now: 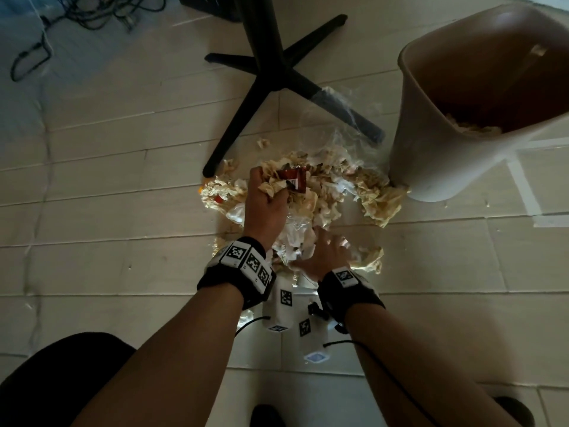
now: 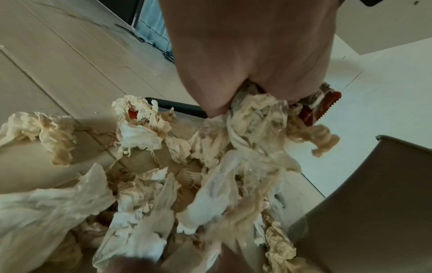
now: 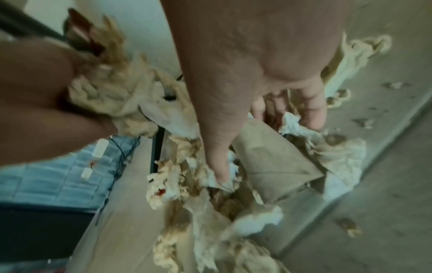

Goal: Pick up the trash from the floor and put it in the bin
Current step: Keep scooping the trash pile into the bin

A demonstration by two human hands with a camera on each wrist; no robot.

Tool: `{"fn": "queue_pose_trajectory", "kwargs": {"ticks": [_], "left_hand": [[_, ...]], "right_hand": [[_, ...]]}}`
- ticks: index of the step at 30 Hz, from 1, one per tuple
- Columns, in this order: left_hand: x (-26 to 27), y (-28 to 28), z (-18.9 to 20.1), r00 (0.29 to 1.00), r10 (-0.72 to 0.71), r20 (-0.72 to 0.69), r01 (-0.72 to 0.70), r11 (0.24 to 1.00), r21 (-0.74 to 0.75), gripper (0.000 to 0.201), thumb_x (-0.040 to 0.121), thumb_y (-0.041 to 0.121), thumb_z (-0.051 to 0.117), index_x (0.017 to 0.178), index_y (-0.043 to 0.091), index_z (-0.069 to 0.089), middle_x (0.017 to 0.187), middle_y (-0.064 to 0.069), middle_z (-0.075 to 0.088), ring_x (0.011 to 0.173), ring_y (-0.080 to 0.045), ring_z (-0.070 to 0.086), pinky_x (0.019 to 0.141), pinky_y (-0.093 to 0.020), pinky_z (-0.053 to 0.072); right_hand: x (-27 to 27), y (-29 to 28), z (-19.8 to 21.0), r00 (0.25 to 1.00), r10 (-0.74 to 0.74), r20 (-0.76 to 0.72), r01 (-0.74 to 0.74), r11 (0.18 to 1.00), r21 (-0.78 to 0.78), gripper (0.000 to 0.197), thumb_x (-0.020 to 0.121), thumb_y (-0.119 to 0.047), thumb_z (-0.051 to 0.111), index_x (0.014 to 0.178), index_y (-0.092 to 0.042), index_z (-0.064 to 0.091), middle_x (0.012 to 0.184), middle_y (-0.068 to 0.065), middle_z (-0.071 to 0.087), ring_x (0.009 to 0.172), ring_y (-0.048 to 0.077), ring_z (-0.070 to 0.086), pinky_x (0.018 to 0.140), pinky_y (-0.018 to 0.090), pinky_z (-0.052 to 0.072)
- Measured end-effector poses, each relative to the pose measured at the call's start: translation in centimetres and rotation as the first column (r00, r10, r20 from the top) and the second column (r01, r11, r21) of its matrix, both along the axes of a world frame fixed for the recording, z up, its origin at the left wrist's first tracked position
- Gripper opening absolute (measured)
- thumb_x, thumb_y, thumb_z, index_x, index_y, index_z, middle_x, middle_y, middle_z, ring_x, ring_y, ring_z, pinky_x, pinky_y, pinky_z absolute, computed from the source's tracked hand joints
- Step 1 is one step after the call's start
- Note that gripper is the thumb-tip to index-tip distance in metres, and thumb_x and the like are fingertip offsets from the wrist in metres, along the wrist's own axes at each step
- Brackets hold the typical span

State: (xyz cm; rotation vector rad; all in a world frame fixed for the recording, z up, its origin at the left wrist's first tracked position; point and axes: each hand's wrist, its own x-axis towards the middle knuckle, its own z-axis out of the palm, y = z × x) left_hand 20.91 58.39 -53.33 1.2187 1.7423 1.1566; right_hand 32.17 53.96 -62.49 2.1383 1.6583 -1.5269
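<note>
Floor (image 1: 92, 186) remains littered; some trash lies in the bin (image 1: 431, 167). A wad (image 1: 277, 183) is clutched by the left hand (image 1: 264, 204); the right hand (image 1: 323, 257) is spread over tissues (image 1: 378, 204).

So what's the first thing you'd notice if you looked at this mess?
A big heap of crumpled tissues spreads across the floor beside the tan bin, at the foot of a black chair base. The left hand grips a bunch of tissues with a red wrapper, while the right hand reaches into the pile.
</note>
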Motion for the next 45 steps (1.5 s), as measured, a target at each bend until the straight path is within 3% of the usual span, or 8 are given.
{"fn": "queue_pose_trajectory", "kwargs": {"ticks": [6,11,17,27,34,39,42,45], "left_hand": [[-1.3,0.0,0.1,0.999,-0.023,-0.022,0.023,1.0,-0.01,0.024,0.086,0.009,0.05,0.107,0.017,0.055,0.095,0.002,0.066,0.089,-0.018,0.064,0.078,-0.039,0.057],[-0.5,-0.3,0.7,0.999,-0.035,-0.022,0.035,0.999,0.001,0.019,0.089,-0.002,0.048,0.099,0.01,0.059,0.085,0.005,0.065,0.075,0.0,0.059,0.066,-0.016,0.049],[1.9,-0.3,3.1,0.991,-0.131,0.02,0.131,0.991,0.041,0.013,0.092,0.0,0.048,0.099,0.007,0.056,0.085,0.003,0.063,0.077,-0.006,0.06,0.066,-0.018,0.052],[7.2,1.0,8.5,0.958,-0.274,0.08,0.259,0.952,0.162,0.018,0.089,0.006,0.055,0.107,0.008,0.059,0.094,0.0,0.066,0.086,-0.008,0.063,0.073,-0.021,0.052],[11.8,4.6,14.5,0.916,-0.396,0.071,0.34,0.856,0.388,0.019,0.089,0.0,0.056,0.108,0.001,0.054,0.101,-0.012,0.062,0.091,-0.013,0.061,0.081,-0.026,0.054],[14.9,8.0,18.2,0.896,-0.44,0.057,0.347,0.776,0.527,0.023,0.089,0.0,0.053,0.11,0.011,0.052,0.1,0.006,0.062,0.094,-0.001,0.063,0.084,-0.024,0.053],[16.8,9.6,20.2,0.894,-0.448,0.02,0.361,0.745,0.561,0.033,0.092,-0.001,0.048,0.106,0.028,0.044,0.105,0.013,0.054,0.093,0.017,0.058,0.081,-0.011,0.048],[18.4,10.9,21.2,0.883,-0.47,0.001,0.383,0.72,0.578,0.028,0.089,0.005,0.048,0.107,0.026,0.043,0.116,-0.007,0.057,0.101,0.001,0.06,0.084,-0.016,0.05]], "right_hand": [[-0.4,-0.6,-1.3,0.999,-0.032,0.022,0.029,0.99,0.135,0.075,0.084,-0.038,0.072,0.146,-0.022,0.033,0.152,0.016,0.028,0.137,0.039,0.035,0.111,0.047,0.039],[0.3,0.2,-1.3,0.989,-0.142,-0.042,0.142,0.99,-0.002,0.071,0.071,-0.033,0.079,0.134,-0.021,0.049,0.143,0.007,0.037,0.128,0.035,0.046,0.108,0.049,0.043],[2.2,1.1,-0.2,0.981,-0.173,-0.093,0.178,0.983,0.046,0.02,0.072,-0.034,0.062,0.08,-0.016,0.063,0.086,0.004,0.066,0.082,0.02,0.058,0.065,0.024,0.042],[9.2,3.0,7.7,0.745,-0.442,-0.5,0.475,0.877,-0.067,0.02,0.065,-0.031,0.063,0.075,-0.014,0.067,0.084,0.011,0.068,0.082,0.029,0.061,0.078,0.041,0.054],[13.6,4.2,14.9,0.641,-0.398,-0.656,0.484,0.873,-0.057,0.037,0.08,-0.025,0.067,0.113,-0.01,0.064,0.109,0.018,0.069,0.094,0.032,0.067,0.085,0.043,0.058],[15.5,4.9,19.9,0.573,-0.368,-0.732,0.538,0.843,-0.002,0.018,0.089,-0.012,0.061,0.107,-0.012,0.064,0.095,0.01,0.067,0.076,0.02,0.065,0.061,0.028,0.057],[16.6,5.3,22.2,0.474,-0.396,-0.786,0.593,0.804,-0.047,0.013,0.093,-0.023,0.062,0.102,-0.014,0.067,0.088,0.007,0.069,0.068,0.017,0.066,0.058,0.027,0.057],[17.5,6.0,23.3,0.309,-0.407,-0.86,0.6,0.785,-0.156,0.047,0.088,-0.046,0.068,0.121,-0.011,0.066,0.103,0.011,0.074,0.084,0.025,0.072,0.075,0.033,0.061]]}}
